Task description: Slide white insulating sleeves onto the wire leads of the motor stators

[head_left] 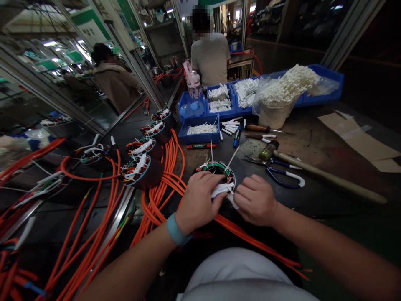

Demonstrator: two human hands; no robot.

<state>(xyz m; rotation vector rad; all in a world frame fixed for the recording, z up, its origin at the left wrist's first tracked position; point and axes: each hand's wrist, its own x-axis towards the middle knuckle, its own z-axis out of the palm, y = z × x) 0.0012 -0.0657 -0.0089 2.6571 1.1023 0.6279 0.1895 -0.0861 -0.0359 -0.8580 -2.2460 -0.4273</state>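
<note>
Now both hands work at one round wound stator (216,168) with green-and-red coils on the dark surface (316,142).

Left hand's (198,200) grip is closed on a white sleeve bundle (222,189) at the stator's near edge; right hand's (255,200) grip is pinched shut on the same bundle, just beside it. Beyond the grips lie four more wound stators (147,154) in a row among orange cables (163,184), one pair of blue-handled scissors (286,175) and three blue plastic bins (200,136).

Wound stator (216,169); white sleeve (222,190) across
</note>
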